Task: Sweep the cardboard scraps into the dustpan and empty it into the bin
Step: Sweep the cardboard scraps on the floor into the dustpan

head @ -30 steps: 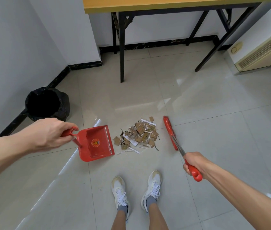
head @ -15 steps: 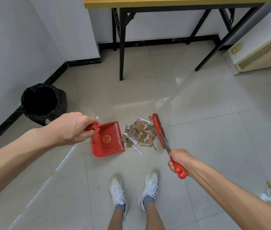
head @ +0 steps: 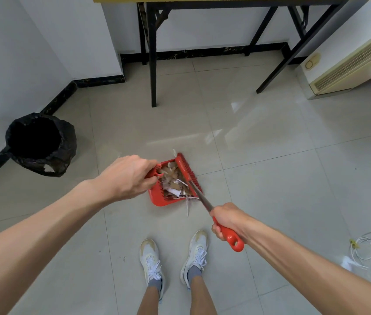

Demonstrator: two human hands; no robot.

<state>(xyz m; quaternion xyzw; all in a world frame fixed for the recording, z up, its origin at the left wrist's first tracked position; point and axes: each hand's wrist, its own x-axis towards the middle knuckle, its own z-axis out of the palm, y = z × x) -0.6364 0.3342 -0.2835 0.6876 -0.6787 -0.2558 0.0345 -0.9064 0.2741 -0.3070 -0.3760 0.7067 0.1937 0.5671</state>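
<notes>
While the left hand (head: 127, 178) is clenched around the red handle of the dustpan (head: 157, 197), the pan sits low on the tiled floor (head: 271, 178), its open mouth turned to the right toward the brush. Inside it lie the cardboard scraps (head: 172, 180) — brown pieces mixed with white slips — heaped against the back wall and spread over the pan's bed. A few thin white strips (head: 187, 206) stick out past the pan's near corner onto the tile. Right at the pan's open edge stands the red brush (head: 188, 170), its head lined along the lip and touching the scraps; its metal shaft runs back down and right into the right hand (head: 226, 220), which grasps the red grip firmly, the looped end poking out below the fist. Well apart, toward the left wall, stands the bin (head: 40, 144), lined with a black bag, mouth open upward. Beyond the pan, black table legs (head: 153, 64) rise at the far side of the floor, and two white shoes (head: 173, 258) stand just below the pan — toes pointing at it. A coiled white cable (head: 366, 251) lies near the floor's right edge.
</notes>
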